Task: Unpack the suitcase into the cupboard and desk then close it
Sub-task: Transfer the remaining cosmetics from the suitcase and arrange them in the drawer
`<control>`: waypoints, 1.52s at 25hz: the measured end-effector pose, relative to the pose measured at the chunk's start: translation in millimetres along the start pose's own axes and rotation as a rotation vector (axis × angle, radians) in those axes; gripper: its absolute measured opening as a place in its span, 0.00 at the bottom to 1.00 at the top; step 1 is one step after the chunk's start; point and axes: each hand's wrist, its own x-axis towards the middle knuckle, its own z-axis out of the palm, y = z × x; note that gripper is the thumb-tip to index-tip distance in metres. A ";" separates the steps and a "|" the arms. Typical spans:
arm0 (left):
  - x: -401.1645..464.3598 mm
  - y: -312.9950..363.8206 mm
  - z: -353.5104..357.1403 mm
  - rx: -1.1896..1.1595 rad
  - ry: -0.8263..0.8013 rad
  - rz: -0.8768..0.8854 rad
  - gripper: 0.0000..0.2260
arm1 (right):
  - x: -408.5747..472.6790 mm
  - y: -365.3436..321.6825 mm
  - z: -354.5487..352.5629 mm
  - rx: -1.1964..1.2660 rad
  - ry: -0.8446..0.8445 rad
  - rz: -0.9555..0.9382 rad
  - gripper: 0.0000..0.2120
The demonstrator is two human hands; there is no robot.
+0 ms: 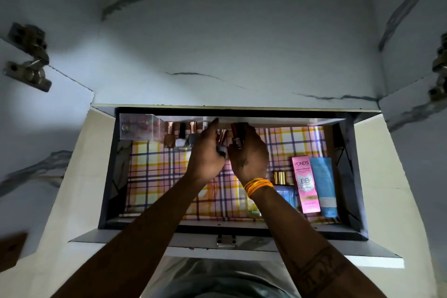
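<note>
Open grey cupboard drawer [110, 176] lined with pink-and-yellow checked paper. The left hand [205, 155] and right hand [249, 155] each grip a small glass nail-polish bottle [222, 139], apparently dark-capped, beside the back-left row: light, rigid, breakable, best pinched at the cap. At right lie a pink cream carton [305, 184] and a blue tube [323, 186].

Both bare forearms reach up from the lower frame to its centre. The left hand [206, 152] pinches a small bottle [222, 139], index finger raised. The right hand [249, 152], bangles [258, 185] at the wrist, grips another bottle [237, 134].
</note>
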 end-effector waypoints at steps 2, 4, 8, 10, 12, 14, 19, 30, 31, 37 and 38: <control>4.0 -2.8 2.2 0.242 0.025 0.145 0.37 | -3.9 -1.5 3.3 -0.091 0.027 -0.047 0.17; 6.3 -1.9 3.3 0.451 0.022 0.167 0.30 | -3.9 1.6 3.0 -0.092 0.001 -0.107 0.15; 4.4 -4.7 0.9 0.557 -0.016 0.129 0.24 | 0.3 6.8 1.6 -0.139 -0.028 -0.163 0.13; 2.7 -10.4 -1.0 0.571 -0.058 0.205 0.25 | 1.7 2.8 3.4 -0.191 -0.031 -0.208 0.12; 4.8 -17.4 -5.0 0.646 -0.121 0.261 0.25 | 3.8 -0.4 4.6 -0.194 -0.006 -0.205 0.10; 7.5 -19.5 -10.7 0.702 -0.158 0.237 0.23 | 4.4 -0.5 7.4 -0.168 0.014 -0.190 0.07; 11.6 -16.2 -12.3 0.762 -0.179 0.204 0.22 | 4.0 2.4 15.8 -0.233 -0.041 -0.213 0.12; 8.6 -25.4 -20.4 0.667 -0.099 0.109 0.25 | 10.8 -1.1 29.9 -0.351 -0.195 -0.192 0.21; 8.6 -26.5 -19.8 0.657 -0.103 0.102 0.26 | 11.0 -0.1 29.6 -0.346 -0.201 -0.200 0.20; -1.9 -25.2 -22.2 0.553 -0.010 0.144 0.23 | 11.6 0.3 10.7 -0.367 -0.056 -0.158 0.23; -7.5 -24.1 -21.8 0.559 -0.014 0.140 0.20 | 11.7 6.9 4.9 -0.350 -0.010 -0.149 0.19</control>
